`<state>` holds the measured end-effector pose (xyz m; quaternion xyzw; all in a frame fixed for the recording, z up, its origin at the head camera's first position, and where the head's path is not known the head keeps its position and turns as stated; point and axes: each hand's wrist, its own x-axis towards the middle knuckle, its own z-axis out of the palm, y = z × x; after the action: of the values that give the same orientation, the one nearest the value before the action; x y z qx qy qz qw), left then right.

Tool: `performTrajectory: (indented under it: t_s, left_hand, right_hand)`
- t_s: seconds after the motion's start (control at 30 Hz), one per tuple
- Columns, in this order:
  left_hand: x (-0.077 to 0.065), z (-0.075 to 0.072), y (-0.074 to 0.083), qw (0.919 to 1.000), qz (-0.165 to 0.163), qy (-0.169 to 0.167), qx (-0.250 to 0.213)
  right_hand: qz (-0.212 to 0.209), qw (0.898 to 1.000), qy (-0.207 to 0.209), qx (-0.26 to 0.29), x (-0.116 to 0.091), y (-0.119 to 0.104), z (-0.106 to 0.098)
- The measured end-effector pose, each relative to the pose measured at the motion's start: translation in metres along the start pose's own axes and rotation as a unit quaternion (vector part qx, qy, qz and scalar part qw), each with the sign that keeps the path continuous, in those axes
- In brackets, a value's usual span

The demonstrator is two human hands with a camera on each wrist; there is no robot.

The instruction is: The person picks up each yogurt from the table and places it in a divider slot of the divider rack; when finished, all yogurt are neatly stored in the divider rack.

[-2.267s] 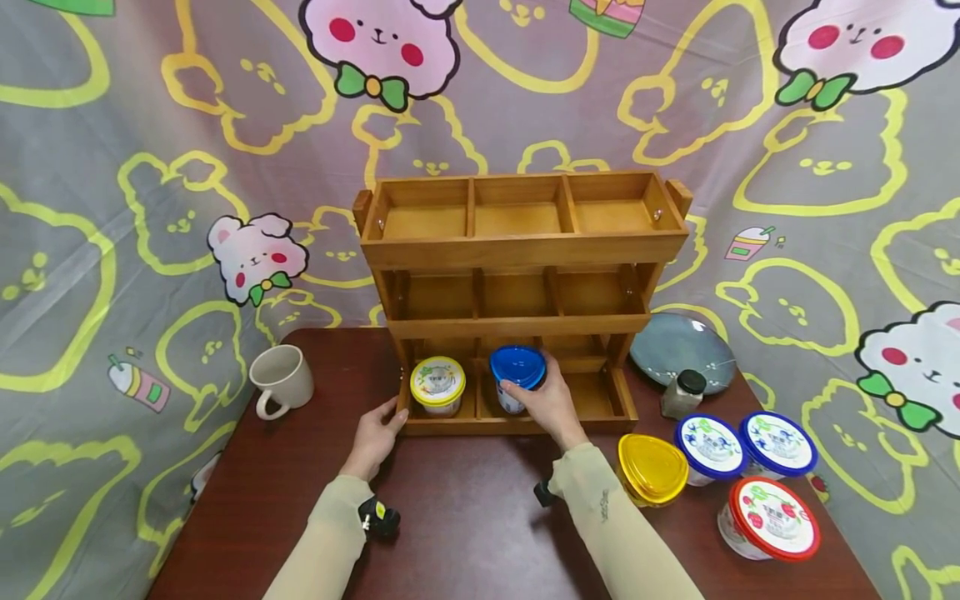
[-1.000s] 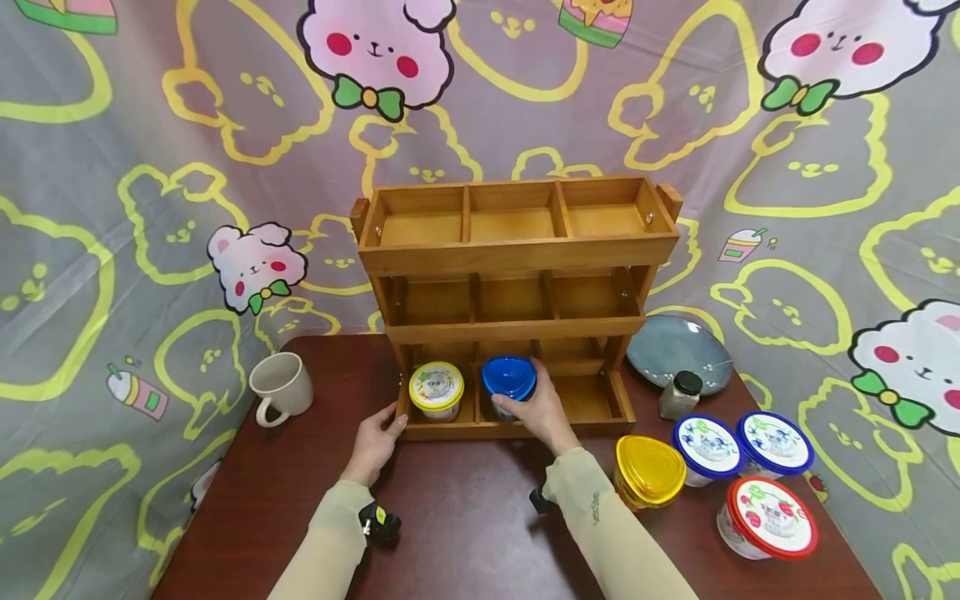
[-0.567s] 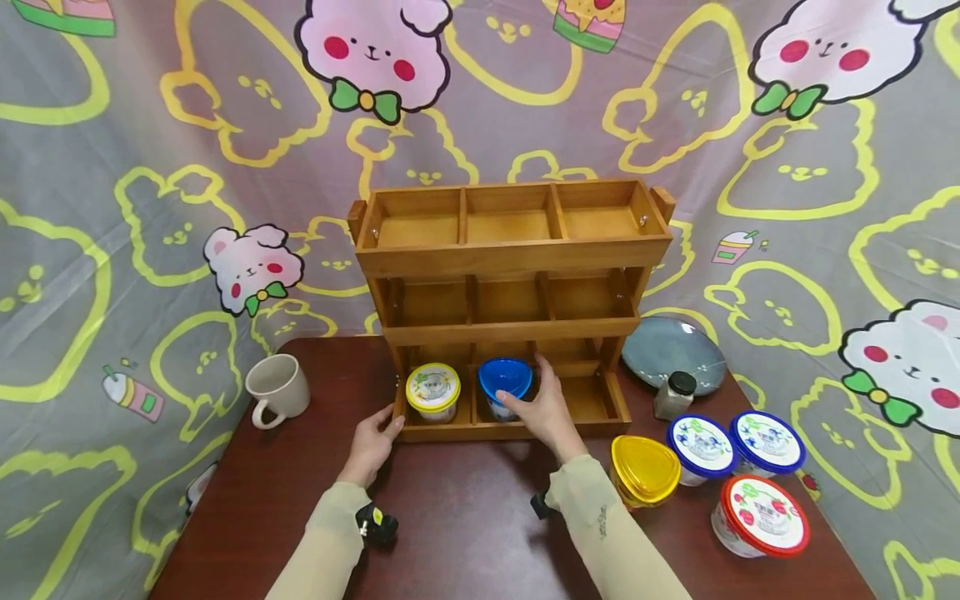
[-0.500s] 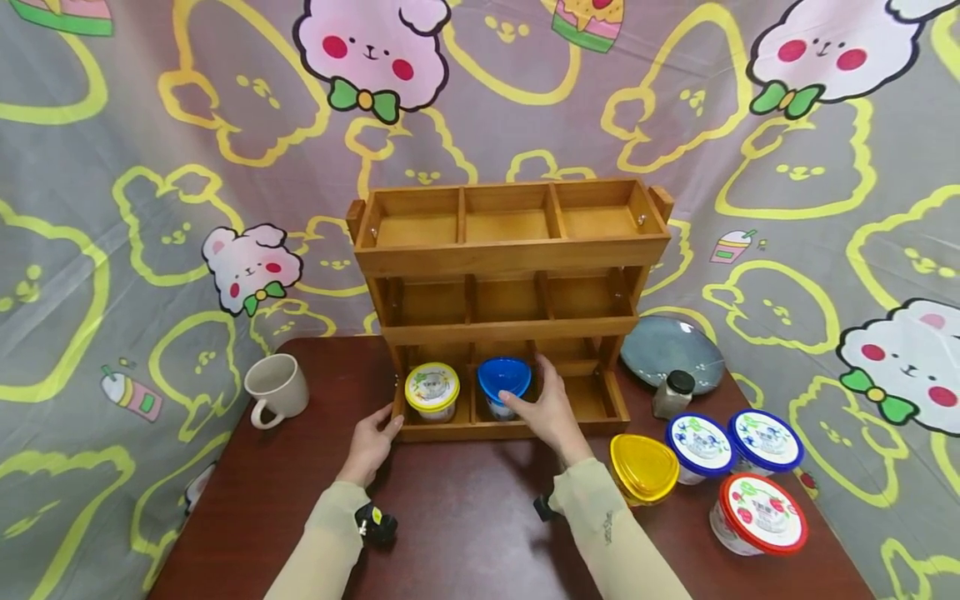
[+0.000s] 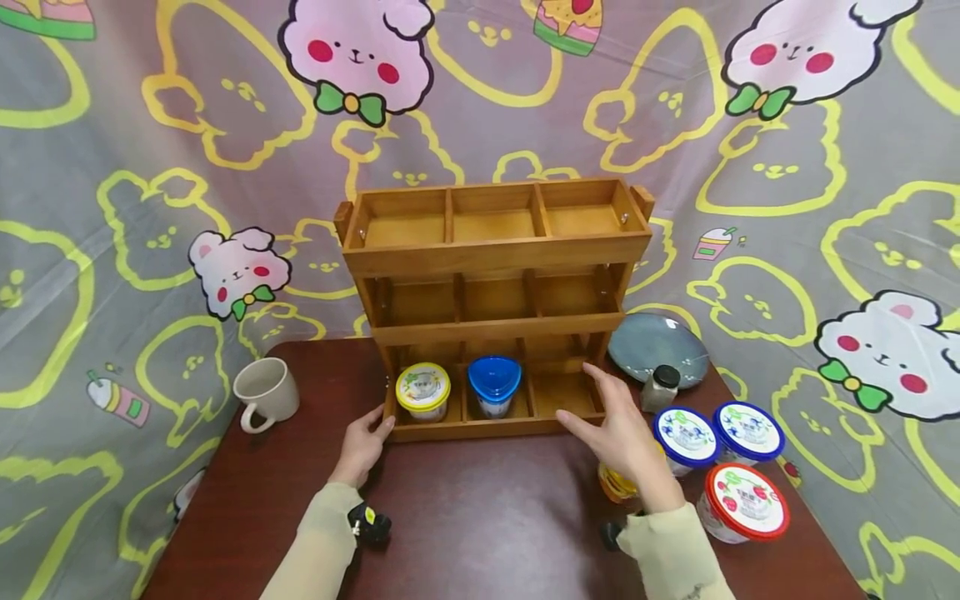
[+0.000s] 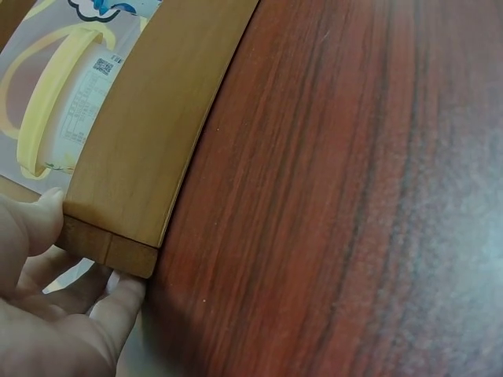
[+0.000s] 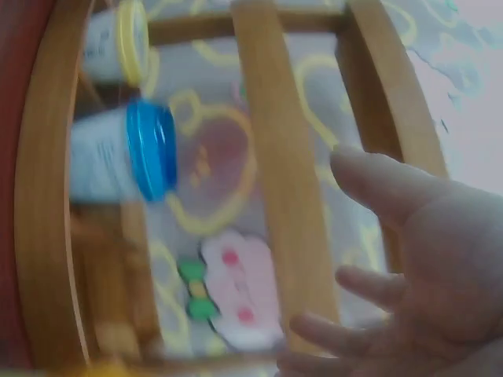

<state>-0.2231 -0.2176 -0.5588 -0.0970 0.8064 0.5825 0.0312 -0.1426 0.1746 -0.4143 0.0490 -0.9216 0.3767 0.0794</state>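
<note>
A three-tier wooden rack (image 5: 491, 252) stands at the back of the brown table (image 5: 480, 517). Its bottom tier holds a yellow-lidded cup (image 5: 423, 389) in the left compartment and a blue-lidded cup (image 5: 494, 383) in the middle one. My left hand (image 5: 364, 442) rests against the rack's lower left corner (image 6: 118, 243), fingers touching the wood. My right hand (image 5: 618, 429) hovers open in front of the rack's right end, holding nothing, above a yellow-lidded cup (image 5: 613, 483) that it mostly hides. In the right wrist view the blue-lidded cup (image 7: 130, 153) sits apart from the spread fingers (image 7: 385, 184).
A beige mug (image 5: 264, 393) stands at the left. A grey plate (image 5: 658, 351) and a small dark-capped jar (image 5: 658, 387) sit right of the rack. Two blue-lidded tubs (image 5: 686, 435) (image 5: 747, 432) and a red-lidded tub (image 5: 742, 505) are at the front right. Patterned cloth hangs behind.
My right hand let go of the blue-lidded cup, now standing in the middle bottom compartment, and moved right and back toward the yellow-lidded cup. The left hand stayed on the rack corner.
</note>
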Motion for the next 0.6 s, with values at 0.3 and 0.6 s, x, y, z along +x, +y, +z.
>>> performTrajectory:
  t_s: [0.3,0.6]
  left_hand:
    - [0.001,0.002,-0.003,1.0000,0.008,0.002,0.004]
    - [0.002,0.002,-0.004,0.9999,0.005,0.002,0.011]
  right_hand:
    - [0.028,0.997,0.045,-0.051,-0.041,0.044,-0.034]
    - [0.067,0.995,0.041,-0.057,-0.062,0.072,-0.028]
